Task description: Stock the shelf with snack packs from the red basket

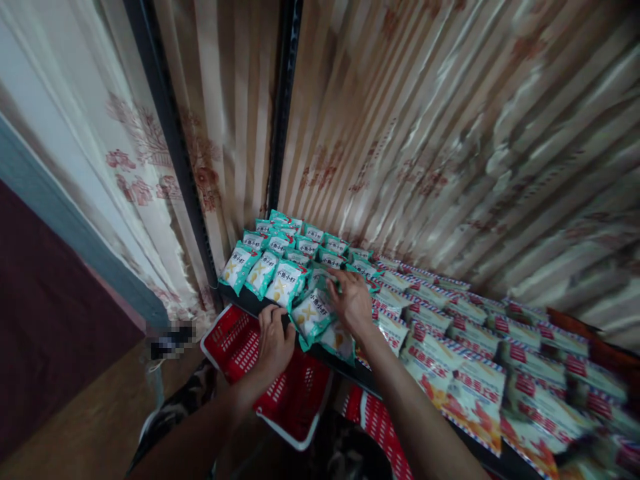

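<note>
Teal-and-white snack bags (285, 283) stand in rows at the left end of a black shelf (253, 303). My right hand (353, 303) is closed, its thumb and fingers pinching the top edge of a front-row snack bag (313, 312), which leans back. Just under that bag, another teal snack bag (339, 341) is partly covered by my right hand and wrist. To the left, my left hand (276, 340) has its fingers curled over the shelf's front edge, close to the bag's lower left corner.
Right of the teal bags, rows of white-and-red snack bags (475, 393) fill the shelf. Below stands a red basket (235, 337) with a white rim; a second red basket (383, 427) is partly hidden. Black uprights (175, 133) and a patterned curtain (400, 133) rise behind.
</note>
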Motion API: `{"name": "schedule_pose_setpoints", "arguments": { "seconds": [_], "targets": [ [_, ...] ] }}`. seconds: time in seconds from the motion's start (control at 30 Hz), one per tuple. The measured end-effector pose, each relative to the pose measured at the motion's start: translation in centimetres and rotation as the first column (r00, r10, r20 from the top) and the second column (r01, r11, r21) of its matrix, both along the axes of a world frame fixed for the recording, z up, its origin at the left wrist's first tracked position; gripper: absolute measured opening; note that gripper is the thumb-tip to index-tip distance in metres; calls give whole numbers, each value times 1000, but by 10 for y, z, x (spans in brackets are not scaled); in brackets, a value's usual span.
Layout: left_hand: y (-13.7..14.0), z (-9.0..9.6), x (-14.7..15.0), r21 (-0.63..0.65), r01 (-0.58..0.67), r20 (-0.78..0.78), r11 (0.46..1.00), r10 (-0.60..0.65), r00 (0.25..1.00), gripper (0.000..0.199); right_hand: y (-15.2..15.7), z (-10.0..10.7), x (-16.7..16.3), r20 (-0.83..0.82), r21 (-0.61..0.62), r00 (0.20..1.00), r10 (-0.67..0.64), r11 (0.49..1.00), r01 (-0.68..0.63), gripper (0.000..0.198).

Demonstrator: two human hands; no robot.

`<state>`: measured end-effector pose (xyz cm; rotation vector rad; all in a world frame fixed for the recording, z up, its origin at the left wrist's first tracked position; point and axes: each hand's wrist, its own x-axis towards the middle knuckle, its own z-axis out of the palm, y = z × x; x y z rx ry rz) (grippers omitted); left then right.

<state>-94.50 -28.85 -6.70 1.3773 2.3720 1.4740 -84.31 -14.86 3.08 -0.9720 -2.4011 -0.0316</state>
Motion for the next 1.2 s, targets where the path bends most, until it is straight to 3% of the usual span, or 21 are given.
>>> {"name": "schedule_pose_setpoints", "arguments": {
  "seconds": [0.13, 0.3, 0.47, 0.63, 0.83, 1.03, 1.2],
  "targets": [
    [-2, 3, 5, -24, 37, -37, 999, -38, 999, 18, -7, -1, 26, 120, -16, 991, -56, 998, 58, 32],
    [-1, -1, 10, -14, 73, -83, 997, -74, 994, 17, -9, -5, 22, 204, -110, 978, -32, 992, 56, 28],
    [0, -3, 14, 2, 117, -57, 993, -116, 992, 20, 1, -14, 6, 50, -154, 999, -6, 988, 14, 26],
    [5, -5, 14, 17, 85, -76, 996, -83, 994, 23, 13, -23, -8, -90, -131, 994, 59, 989, -71, 25],
    [10, -9, 12, 21, 50, -170, 999, -45, 984, 22, 15, -23, -15, -114, -142, 988, 107, 982, -123, 24],
    [9, -12, 18, 64, 17, -217, 998, -2, 976, 22, -8, -17, 34, -316, -8, 947, 65, 997, -71, 30],
    [8, -16, 26, 71, -19, -219, 997, 34, 975, 20, -41, -30, 90, -316, -109, 948, -45, 994, 11, 31]
  ]
}}
